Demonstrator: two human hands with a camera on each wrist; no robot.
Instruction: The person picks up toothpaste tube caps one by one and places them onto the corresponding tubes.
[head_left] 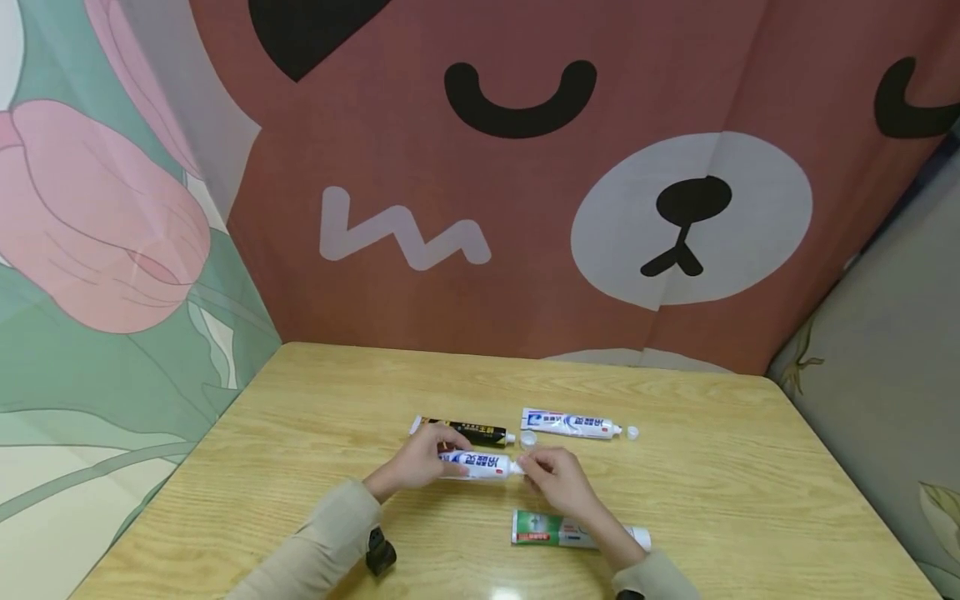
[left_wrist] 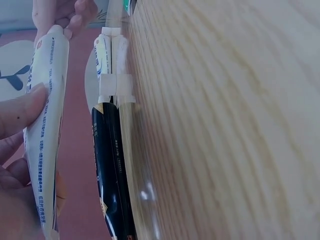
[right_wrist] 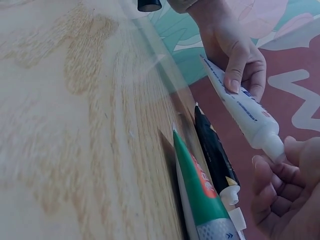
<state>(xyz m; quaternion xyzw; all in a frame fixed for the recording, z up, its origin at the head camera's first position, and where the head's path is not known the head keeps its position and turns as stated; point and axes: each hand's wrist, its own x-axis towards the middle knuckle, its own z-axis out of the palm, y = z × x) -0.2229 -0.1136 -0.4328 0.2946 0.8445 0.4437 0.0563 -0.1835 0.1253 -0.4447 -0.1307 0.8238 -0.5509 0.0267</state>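
My left hand [head_left: 422, 457] grips a white toothpaste tube [head_left: 483, 465] with blue lettering, thumb on one face and fingers behind. The tube is held above the table with its cap end pointing right. At that end my right hand [head_left: 558, 479] pinches the white cap [right_wrist: 273, 147] between thumb and fingers. Just behind the held tube lies a black toothpaste tube [head_left: 486, 434], its nozzle bare, with a clear-white cap [head_left: 528, 438] beside it. Under my right forearm is a green and white toothpaste tube [head_left: 538, 528], partly hidden by the arm.
Farther back lies another white toothpaste tube [head_left: 570, 423], uncapped, with a small white cap [head_left: 633, 432] off its right end. All of it rests on a wooden table [head_left: 750, 483]. A printed cloth [head_left: 525, 283] with a bear face hangs behind the table's far edge.
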